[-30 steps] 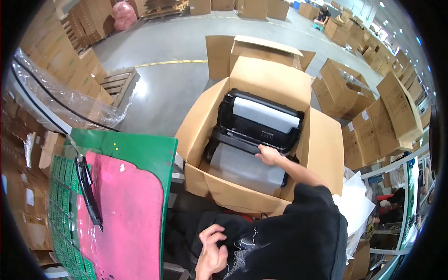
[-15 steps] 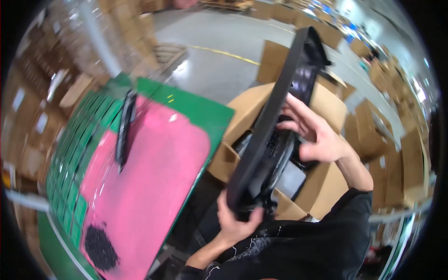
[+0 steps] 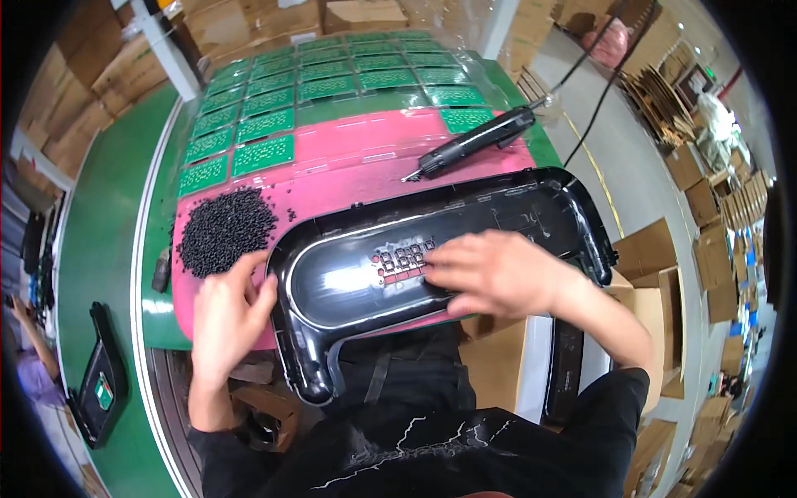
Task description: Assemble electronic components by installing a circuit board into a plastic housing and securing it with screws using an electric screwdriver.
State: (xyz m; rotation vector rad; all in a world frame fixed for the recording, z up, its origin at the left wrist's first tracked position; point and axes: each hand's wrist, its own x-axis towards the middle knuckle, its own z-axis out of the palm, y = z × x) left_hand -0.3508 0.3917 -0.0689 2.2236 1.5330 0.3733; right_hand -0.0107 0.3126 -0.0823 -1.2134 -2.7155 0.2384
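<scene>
A long black plastic housing (image 3: 332, 270) lies with its hollow inner side up across the front of the pink mat (image 3: 332, 189). Digit-shaped cutouts (image 3: 400, 262) show near its middle. My left hand (image 3: 228, 319) holds its left end, thumb and fingers at the rim. Over the inner face, just right of the cutouts, my right hand (image 3: 502, 274) has its fingers stretched out and a little blurred; nothing shows in it. Beyond the housing lies a black electric screwdriver (image 3: 480, 143), its tip toward the left. A heap of small black screws (image 3: 227, 232) sits beside my left hand.
Rows of green circuit boards (image 3: 328, 85) in clear plastic trays cover the table's far part. An open carton (image 3: 498, 357) with black parts stands at my right. On the green surface at left lies another black housing (image 3: 100, 382), near a co-worker's hand (image 3: 21, 311).
The housing has come from above the carton on the right, where both hands held it on edge, to flat on the mat. My right hand has moved onto its inner face. The view has turned left.
</scene>
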